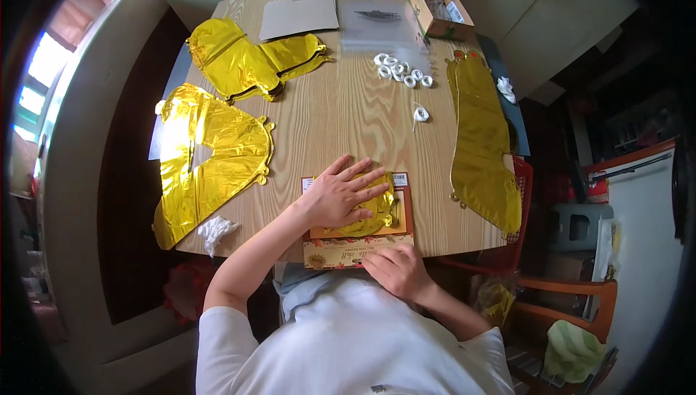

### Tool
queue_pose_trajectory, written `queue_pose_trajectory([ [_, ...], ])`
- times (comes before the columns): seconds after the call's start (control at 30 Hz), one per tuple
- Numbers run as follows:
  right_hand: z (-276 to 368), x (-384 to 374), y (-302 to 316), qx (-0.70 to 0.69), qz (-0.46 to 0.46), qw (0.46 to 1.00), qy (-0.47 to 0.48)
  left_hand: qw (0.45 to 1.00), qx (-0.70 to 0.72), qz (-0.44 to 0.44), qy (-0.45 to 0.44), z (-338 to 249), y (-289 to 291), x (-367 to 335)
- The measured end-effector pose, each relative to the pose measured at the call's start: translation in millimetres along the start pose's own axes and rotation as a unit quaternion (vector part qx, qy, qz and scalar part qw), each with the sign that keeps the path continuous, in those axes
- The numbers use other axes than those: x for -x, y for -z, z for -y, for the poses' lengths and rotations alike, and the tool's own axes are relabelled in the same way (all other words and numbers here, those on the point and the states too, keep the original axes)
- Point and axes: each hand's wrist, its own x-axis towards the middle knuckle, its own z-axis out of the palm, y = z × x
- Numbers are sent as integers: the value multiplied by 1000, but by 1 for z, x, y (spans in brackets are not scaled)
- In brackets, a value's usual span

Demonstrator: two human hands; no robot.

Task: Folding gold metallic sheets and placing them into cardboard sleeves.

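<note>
At the table's near edge lies a printed cardboard package (pixel 324 253) with an orange border and a leaf pattern, partly overhanging the edge. A folded gold foil balloon (pixel 382 215) rests on it. My left hand (pixel 341 195) is spread flat over the balloon, fingers apart, hiding much of it. My right hand (pixel 397 270) is closed at the package's lower right edge, its curled fingers on the patterned strip; the fingertips are partly hidden. Flat gold foil balloons lie farther off: one at the left (pixel 232 134), another at the far left (pixel 239 61), and a long one at the right (pixel 478 134).
Several white ribbon rolls (pixel 397 70) cluster beyond my hands, with one loose roll (pixel 420 113) nearer. Behind them are clear plastic sheets (pixel 377 29), a grey card (pixel 299 18) and a cardboard box (pixel 449 26). Crumpled white tissue (pixel 216 232) sits on the near left edge. A wooden chair (pixel 565 287) stands at the right.
</note>
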Motion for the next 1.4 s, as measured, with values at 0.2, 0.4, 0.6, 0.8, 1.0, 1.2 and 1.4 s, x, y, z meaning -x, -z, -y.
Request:
queue_pose_trajectory([
  [0.2, 3, -3, 26, 37, -52, 998, 26, 999, 19, 27, 8, 1, 4, -2],
  [0.4, -20, 33, 112, 89, -71, 993, 20, 1000, 16, 25, 6, 1, 0, 1],
  [0.6, -76, 51, 159, 285, -275, 916, -63, 1000, -15, 2, -7, 0, 2, 1],
  [0.8, -118, 39, 99, 266, -156, 946, -99, 1000, -14, 4, -11, 1, -1, 1],
  [1.0, -117, 50, 42, 135, -44, 968, -205, 1000, 5, 20, -13, 0, 1, 1],
  [1.2, -88, -14, 23, -24, -52, 980, -192, 1000, -2, 4, -9, -2, 4, 3],
  [1.4, -95, -45, -24, 7, 78, 982, -173, 1000, 1, 10, -14, -2, 6, 0],
])
